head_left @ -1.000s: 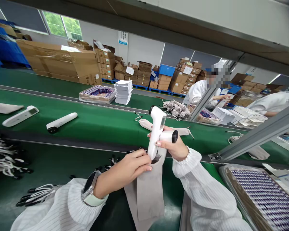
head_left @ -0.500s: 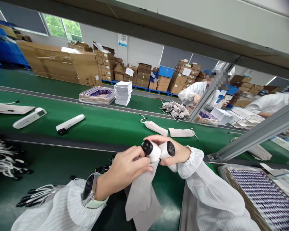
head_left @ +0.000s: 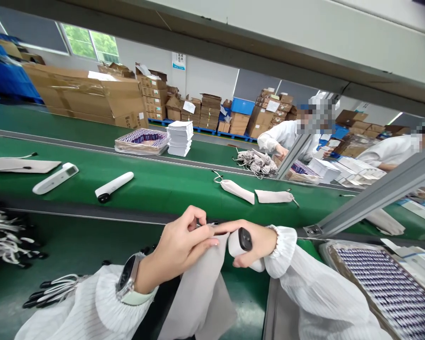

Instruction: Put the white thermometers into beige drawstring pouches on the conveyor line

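My left hand (head_left: 184,245) is closed, pinching the top edge of a light grey-beige drawstring pouch (head_left: 198,288) that hangs down in front of me. My right hand (head_left: 258,241) wraps round a white handheld thermometer (head_left: 236,243) with a black sensor end pointing up at me. Its outstretched forefinger touches the pouch's mouth. A second pouch-like cloth (head_left: 224,307) shows behind the first. What is inside the pouch is hidden.
Another thermometer (head_left: 56,179) and a white one with black tip (head_left: 115,186) lie on the green belt (head_left: 177,189), with two pouches (head_left: 237,191) farther right. Corded pouches (head_left: 7,236) heap at left. A tray of batteries (head_left: 386,283) stands right, beyond a metal post (head_left: 357,193). Co-workers sit opposite.
The thermometer at the pouch's mouth has gone out of sight, and the pouch hangs lower. My right hand keeps the other thermometer. Items on the green belt have shifted right.
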### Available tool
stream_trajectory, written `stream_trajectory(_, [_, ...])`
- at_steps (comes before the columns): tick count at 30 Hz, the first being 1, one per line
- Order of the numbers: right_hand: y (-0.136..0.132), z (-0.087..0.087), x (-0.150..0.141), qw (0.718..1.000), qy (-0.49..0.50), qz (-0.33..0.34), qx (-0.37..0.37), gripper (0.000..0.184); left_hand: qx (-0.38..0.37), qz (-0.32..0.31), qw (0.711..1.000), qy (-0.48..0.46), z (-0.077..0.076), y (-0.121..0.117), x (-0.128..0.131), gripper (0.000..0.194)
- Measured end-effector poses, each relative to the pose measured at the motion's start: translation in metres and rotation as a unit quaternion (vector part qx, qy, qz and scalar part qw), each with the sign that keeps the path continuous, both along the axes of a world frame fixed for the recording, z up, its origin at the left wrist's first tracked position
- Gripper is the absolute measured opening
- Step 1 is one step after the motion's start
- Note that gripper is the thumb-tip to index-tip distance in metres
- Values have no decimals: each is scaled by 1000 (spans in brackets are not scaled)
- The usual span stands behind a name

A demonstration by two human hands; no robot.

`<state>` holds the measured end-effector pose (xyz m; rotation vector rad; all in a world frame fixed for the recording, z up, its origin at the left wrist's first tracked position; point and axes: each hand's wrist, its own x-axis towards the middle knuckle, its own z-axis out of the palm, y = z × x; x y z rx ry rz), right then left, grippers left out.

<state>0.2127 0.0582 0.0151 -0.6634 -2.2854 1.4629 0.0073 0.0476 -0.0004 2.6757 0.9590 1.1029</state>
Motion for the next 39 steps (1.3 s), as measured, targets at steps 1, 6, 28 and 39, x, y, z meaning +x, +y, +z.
stream_trajectory(1, [-1, -3, 2, 999, 2, -43, 0, 69, -9, 14, 1000, 19, 4, 0, -2, 24])
stream_trajectory(6, [5, -8, 34, 955, -9, -274, 108, 61, -215, 47, 967, 125, 32, -7, -22, 38])
stream_trajectory(28, [117, -14, 72, 822, 51, -565, -47, 17, -232, 96, 933, 257, -39, 22, -8, 13])
stream_trajectory(39, [127, -54, 99, 733, -109, -665, 90, 20, -19, 51, 971, 231, -63, 9, 31, 23])
